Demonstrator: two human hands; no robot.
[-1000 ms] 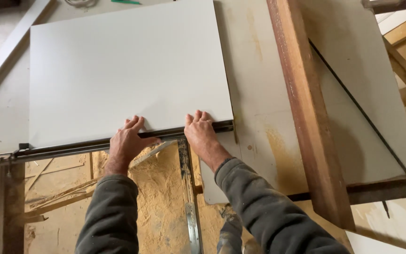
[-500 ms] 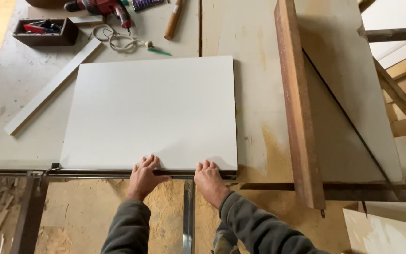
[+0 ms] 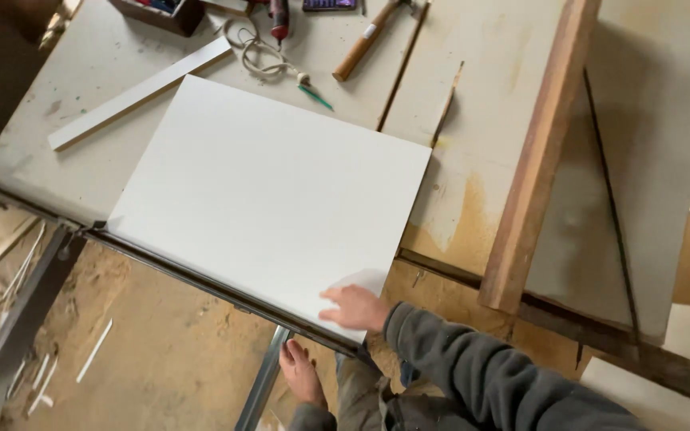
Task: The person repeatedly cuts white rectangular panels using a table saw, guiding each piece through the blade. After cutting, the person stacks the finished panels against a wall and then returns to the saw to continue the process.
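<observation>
Head view: right fingers (image 3: pixel 335 297) are laid flat, unclenched, on the near corner of the white panel (image 3: pixel 269 195). The left hand (image 3: pixel 301 373), pressed to that edge half a second ago, is now lowered below the bench (image 3: pixel 81 172), open and empty. At 12 o'clock a hammer (image 3: pixel 365 40) and cord (image 3: pixel 261 56) are seen.
</observation>
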